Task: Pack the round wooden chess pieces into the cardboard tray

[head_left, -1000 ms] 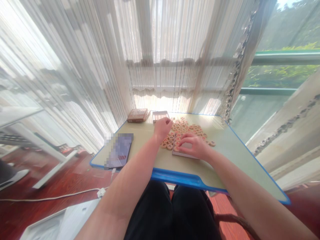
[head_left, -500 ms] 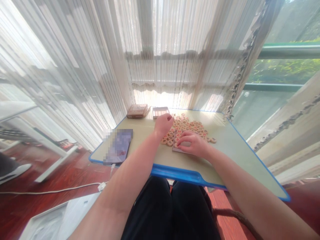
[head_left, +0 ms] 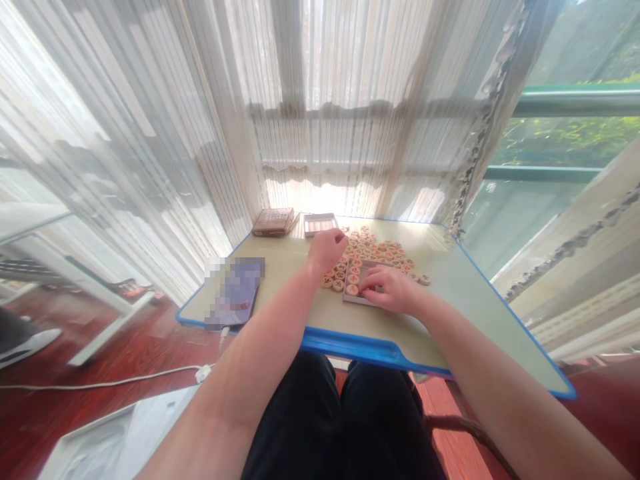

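Several round wooden game pieces (head_left: 380, 250) lie scattered on a small blue-edged table (head_left: 350, 347). A shallow tray (head_left: 371, 268) sits in front of the pile with a few pieces lined along its left side. My right hand (head_left: 393, 289) rests on the tray, fingers curled and pinched at a piece near its left edge. My left hand (head_left: 327, 248) hovers over the pile's left side, fingers closed in a loose fist; what it holds is hidden.
A phone (head_left: 237, 290) lies on the table's left part with a white cable (head_left: 100, 382) running to the floor. A brown box (head_left: 273, 221) and a second small tray (head_left: 320, 223) stand at the back by the sheer curtain (head_left: 320, 107). My dark-trousered legs are under the table.
My right hand has slid back towards me on the tray, uncovering its far part. The left hand has barely moved.
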A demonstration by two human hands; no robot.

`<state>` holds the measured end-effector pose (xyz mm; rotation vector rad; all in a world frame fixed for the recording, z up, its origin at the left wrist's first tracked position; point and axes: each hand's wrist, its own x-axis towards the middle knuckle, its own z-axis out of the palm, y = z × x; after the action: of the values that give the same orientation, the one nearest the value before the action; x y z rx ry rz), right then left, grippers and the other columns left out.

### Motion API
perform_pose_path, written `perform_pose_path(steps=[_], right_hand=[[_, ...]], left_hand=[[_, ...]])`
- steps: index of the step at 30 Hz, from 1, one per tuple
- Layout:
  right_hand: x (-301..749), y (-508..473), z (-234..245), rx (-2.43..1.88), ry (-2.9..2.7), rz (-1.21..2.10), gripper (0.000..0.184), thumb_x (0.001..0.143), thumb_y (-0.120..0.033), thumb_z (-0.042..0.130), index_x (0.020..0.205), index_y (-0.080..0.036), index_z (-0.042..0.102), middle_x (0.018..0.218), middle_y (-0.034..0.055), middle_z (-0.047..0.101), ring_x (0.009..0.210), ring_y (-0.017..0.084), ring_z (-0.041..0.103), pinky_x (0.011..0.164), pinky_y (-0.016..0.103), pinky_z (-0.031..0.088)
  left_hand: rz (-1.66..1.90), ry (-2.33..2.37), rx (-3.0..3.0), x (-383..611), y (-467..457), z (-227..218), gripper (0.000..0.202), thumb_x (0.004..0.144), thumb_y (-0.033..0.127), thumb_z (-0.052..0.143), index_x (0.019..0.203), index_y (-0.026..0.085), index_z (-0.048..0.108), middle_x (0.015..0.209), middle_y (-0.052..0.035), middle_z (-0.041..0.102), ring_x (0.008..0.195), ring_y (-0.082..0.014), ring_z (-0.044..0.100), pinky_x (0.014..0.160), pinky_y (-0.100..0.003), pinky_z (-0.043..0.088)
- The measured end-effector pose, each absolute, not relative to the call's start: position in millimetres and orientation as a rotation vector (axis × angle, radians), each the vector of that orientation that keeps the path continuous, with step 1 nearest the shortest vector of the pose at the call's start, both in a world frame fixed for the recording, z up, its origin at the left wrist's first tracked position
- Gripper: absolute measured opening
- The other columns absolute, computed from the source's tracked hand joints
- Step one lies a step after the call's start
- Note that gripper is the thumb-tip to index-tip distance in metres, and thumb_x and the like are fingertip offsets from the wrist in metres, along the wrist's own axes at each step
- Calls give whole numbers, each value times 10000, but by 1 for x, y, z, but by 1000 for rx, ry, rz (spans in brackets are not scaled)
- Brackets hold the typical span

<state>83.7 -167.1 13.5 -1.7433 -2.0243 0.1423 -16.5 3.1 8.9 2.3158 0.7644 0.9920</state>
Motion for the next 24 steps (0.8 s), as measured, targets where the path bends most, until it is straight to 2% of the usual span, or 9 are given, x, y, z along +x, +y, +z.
perform_pose_path(steps=[7, 13, 20, 24], right_hand=[[92, -165, 12, -1837, -1885, 6, 215, 723, -150, 520, 680, -220, 718, 743, 30, 621, 746, 168, 563, 693, 278, 429], [94, -162, 4, -1909, -1918, 50, 278, 719, -179, 524, 877, -264, 736, 826, 35, 583, 774, 169, 562, 729, 281, 439], [99, -161, 4, -1975, -1865, 56, 250, 738, -187, 506, 836, -259, 725, 832, 33, 575, 816, 178, 560, 751, 292, 440], [101, -158, 0, -1986, -1865, 26, 267, 756, -224, 535, 938, -260, 726, 862, 48, 581, 867, 198, 558, 795, 309, 441]], left_hand=[[953, 753, 2342, -17, 1, 10, 216, 805, 296, 490, 720, 177, 650, 699, -16, 655, 665, -146, 552, 623, -267, 399], [961, 724, 2357, -17, 1, 9, 223, 799, 308, 495, 699, 174, 643, 688, -17, 646, 649, -145, 538, 617, -266, 391], [935, 735, 2441, -18, -1, 11, 261, 820, 327, 465, 684, 173, 626, 666, -23, 631, 629, -144, 513, 599, -265, 360], [934, 702, 2479, -15, -2, 10, 263, 817, 326, 470, 664, 173, 620, 662, -23, 627, 629, -144, 512, 605, -263, 359]])
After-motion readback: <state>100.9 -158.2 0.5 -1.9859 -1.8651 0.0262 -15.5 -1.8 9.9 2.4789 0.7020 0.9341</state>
